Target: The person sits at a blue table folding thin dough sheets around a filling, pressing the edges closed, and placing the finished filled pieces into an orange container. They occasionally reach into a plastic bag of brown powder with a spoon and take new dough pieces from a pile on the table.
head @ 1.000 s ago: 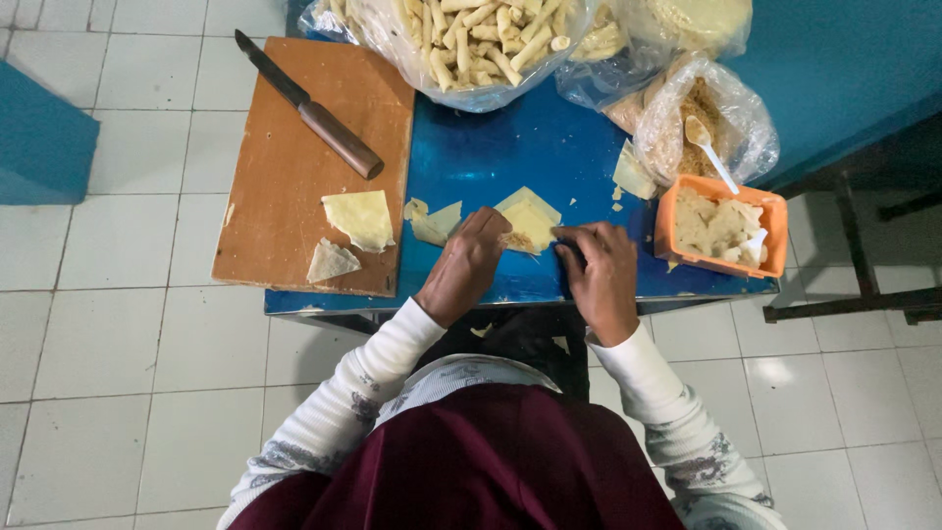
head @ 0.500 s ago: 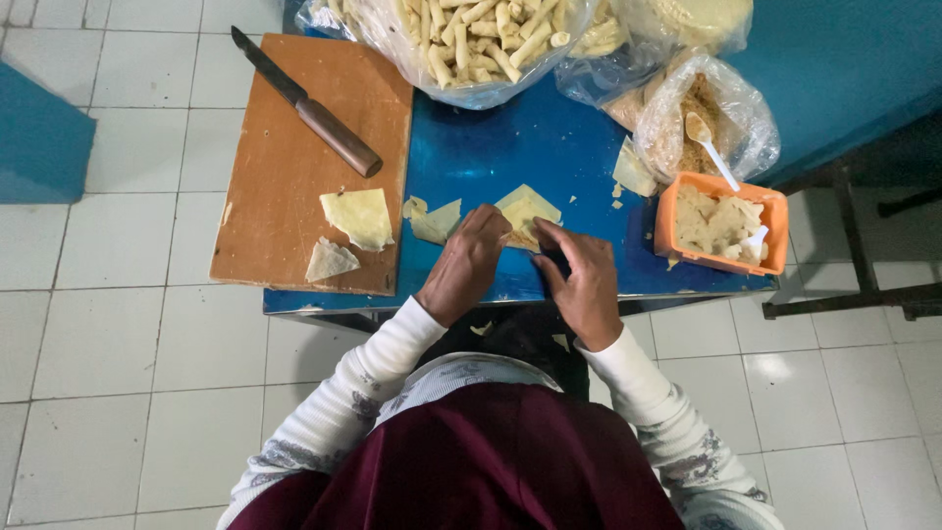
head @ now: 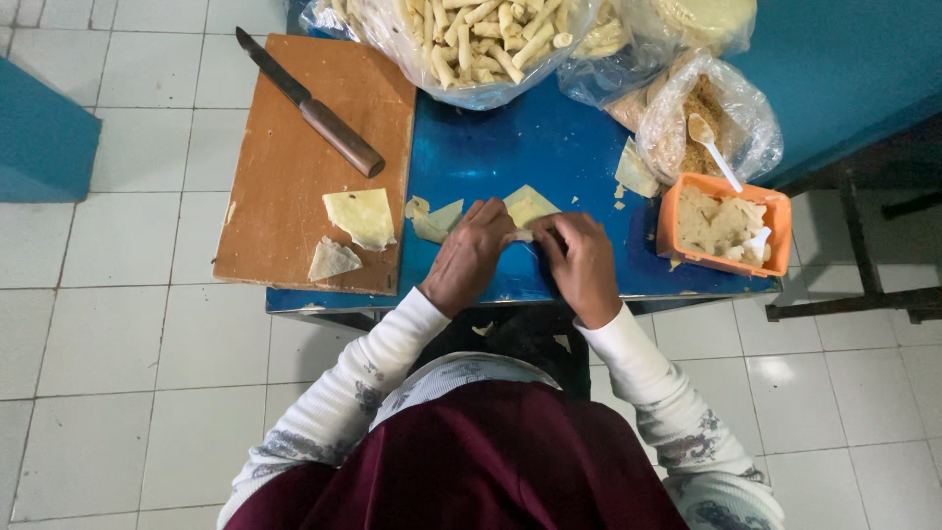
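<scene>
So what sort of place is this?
Probably a small home or stall food-prep spot: a blue table on white tiles, a bag of rolls, a cutting board with a knife, and both hands rolling a wrapper.

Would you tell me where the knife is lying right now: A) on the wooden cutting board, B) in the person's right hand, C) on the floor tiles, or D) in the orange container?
A: the knife rests diagonally on the wooden cutting board, away from both hands.
</scene>
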Action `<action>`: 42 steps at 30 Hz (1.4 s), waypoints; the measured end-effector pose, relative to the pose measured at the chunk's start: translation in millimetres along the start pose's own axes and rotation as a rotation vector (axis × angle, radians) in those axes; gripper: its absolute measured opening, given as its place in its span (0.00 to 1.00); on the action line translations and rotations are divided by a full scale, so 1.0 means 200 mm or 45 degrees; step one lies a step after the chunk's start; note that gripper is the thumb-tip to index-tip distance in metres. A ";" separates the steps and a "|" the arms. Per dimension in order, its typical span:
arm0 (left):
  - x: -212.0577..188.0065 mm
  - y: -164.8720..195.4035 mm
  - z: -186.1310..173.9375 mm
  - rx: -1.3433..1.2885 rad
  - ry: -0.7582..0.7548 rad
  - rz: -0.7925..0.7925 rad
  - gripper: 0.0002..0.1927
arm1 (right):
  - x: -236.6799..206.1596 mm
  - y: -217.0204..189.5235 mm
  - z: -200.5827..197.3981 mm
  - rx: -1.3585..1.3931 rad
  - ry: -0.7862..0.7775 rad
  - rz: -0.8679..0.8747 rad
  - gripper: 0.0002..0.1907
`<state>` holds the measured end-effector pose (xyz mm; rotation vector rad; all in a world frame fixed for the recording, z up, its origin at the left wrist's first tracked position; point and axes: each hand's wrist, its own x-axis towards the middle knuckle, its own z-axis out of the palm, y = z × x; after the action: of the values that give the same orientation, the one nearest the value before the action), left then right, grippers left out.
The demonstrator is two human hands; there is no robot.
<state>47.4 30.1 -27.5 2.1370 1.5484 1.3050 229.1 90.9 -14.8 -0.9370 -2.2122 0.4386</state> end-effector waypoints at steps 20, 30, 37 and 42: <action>0.06 -0.04 -0.01 -0.045 -0.058 0.116 0.08 | -0.01 -0.02 0.01 -0.139 0.047 -0.313 0.08; 0.13 -0.10 0.00 -0.093 -0.169 0.043 0.02 | 0.03 0.03 0.00 -0.070 -0.039 -0.348 0.05; 0.13 -0.09 -0.03 -0.131 -0.173 0.060 0.06 | 0.11 0.11 0.01 0.097 -0.169 -0.081 0.04; 0.11 -0.11 0.01 -0.126 -0.107 -0.015 0.04 | 0.10 0.07 -0.01 0.096 -0.140 -0.098 0.05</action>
<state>36.4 59.1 -30.1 2.0913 1.4313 1.2437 227.2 115.2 -12.5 -0.8019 -2.3050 0.5451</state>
